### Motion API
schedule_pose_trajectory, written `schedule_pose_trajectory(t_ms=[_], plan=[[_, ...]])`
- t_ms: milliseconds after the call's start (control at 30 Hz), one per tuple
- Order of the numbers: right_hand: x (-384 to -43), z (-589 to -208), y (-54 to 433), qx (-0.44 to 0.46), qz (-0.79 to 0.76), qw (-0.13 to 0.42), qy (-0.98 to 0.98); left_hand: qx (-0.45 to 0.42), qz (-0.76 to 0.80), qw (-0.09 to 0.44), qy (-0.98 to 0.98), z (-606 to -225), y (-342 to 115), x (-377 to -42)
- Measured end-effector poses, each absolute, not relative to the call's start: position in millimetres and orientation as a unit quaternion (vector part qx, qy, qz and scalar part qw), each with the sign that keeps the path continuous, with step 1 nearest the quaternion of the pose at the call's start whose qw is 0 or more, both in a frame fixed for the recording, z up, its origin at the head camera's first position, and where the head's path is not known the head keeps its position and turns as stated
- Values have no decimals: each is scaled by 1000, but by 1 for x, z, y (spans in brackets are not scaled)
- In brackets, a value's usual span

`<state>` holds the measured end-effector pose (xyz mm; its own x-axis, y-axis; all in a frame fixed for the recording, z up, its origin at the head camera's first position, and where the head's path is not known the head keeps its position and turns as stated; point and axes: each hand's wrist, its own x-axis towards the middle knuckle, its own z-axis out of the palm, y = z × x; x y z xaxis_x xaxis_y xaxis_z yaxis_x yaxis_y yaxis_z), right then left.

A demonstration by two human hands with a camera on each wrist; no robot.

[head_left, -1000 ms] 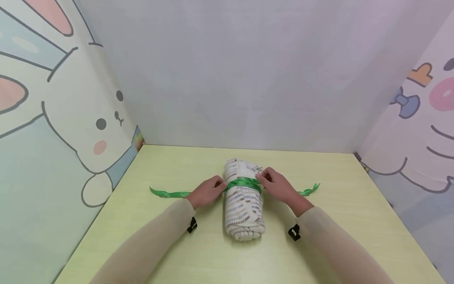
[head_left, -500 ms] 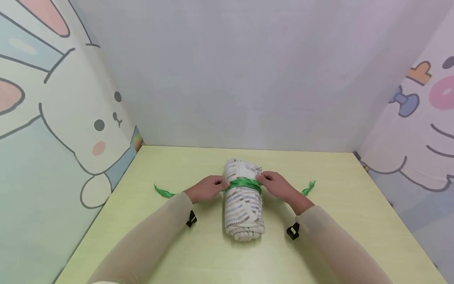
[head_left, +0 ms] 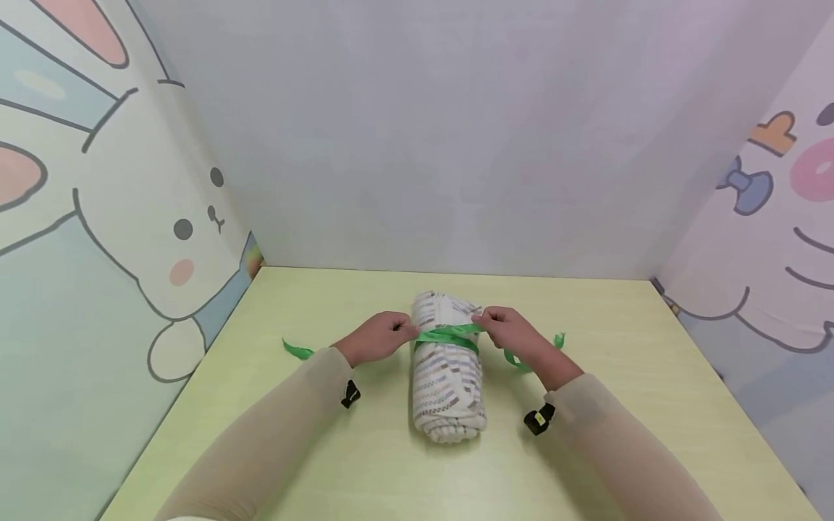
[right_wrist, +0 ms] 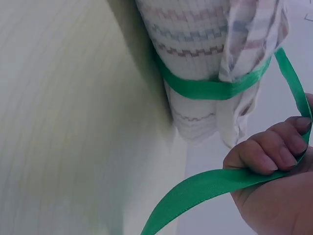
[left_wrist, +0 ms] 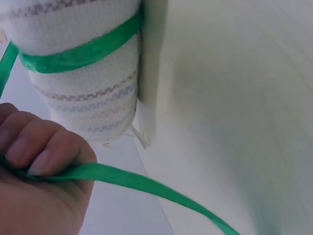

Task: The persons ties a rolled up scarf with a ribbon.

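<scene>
A rolled white towel (head_left: 448, 387) with striped patterns lies lengthwise on the table. Around its middle runs a green ribbon (head_left: 449, 337), seen snug against the cloth in both wrist views. My left hand (head_left: 378, 339), at the towel's left side, grips one end of the ribbon; in the left wrist view its fingers (left_wrist: 46, 142) curl over the strip, and a tail hangs from the fist. On the other side my right hand (head_left: 511, 333) grips the other ribbon end, fingers (right_wrist: 274, 147) curled round it. Short lengths of ribbon stretch from the towel up to each hand.
The pale yellow table (head_left: 449, 485) reaches to a plain light curtain (head_left: 456, 145) at the back. Cartoon-printed panels stand left and right. A loose ribbon tail (head_left: 297, 349) trails beyond the left forearm. Small black wrist devices (head_left: 539, 419) hang below the sleeves.
Both hands have risen a little, and the ribbon over the towel now shows separate strands lifting toward them. Both outer ribbon tails have drawn inward toward the towel.
</scene>
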<state>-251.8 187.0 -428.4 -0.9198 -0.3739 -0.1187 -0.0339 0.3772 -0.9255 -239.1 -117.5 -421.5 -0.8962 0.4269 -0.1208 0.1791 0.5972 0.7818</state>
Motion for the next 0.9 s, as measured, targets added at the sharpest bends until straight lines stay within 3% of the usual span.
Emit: schedule_pose_trajectory(t_ms=[900], plan=[[-244, -460, 207, -139, -444, 124, 877, 104, 345, 167, 918, -442, -129, -235]])
